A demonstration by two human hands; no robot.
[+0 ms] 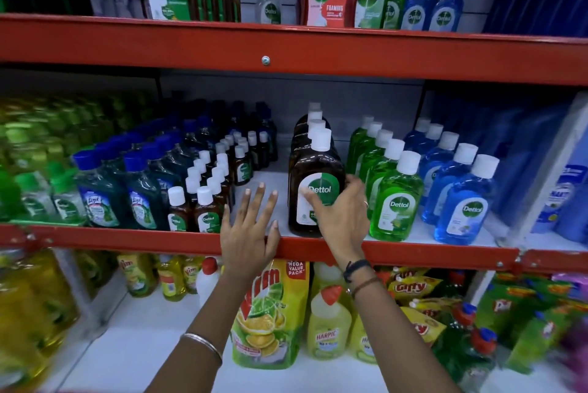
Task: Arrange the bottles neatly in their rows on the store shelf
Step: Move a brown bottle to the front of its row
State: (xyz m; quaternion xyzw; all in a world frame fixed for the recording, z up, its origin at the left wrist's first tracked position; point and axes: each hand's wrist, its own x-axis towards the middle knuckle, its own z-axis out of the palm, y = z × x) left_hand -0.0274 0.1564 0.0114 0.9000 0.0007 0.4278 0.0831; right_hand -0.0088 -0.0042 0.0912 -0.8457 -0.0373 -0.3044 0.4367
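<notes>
On the middle shelf (413,254), a row of large brown Dettol bottles with white caps runs front to back. My right hand (342,216) wraps the lower right of the front brown bottle (313,176), fingers over its green label. My left hand (249,228) is flat with spread fingers over the bare white gap to the left of that bottle, holding nothing. Small brown Dettol bottles (203,201) stand in rows left of the gap. Rows of green bottles (393,198) and blue bottles (461,201) stand to the right.
Dark green Lizol bottles (101,195) fill the shelf's left part. The upper red shelf (286,49) carries more Dettol bottles. Below sit a Vim pouch (267,313), Harpic bottles (327,325) and yellow packets.
</notes>
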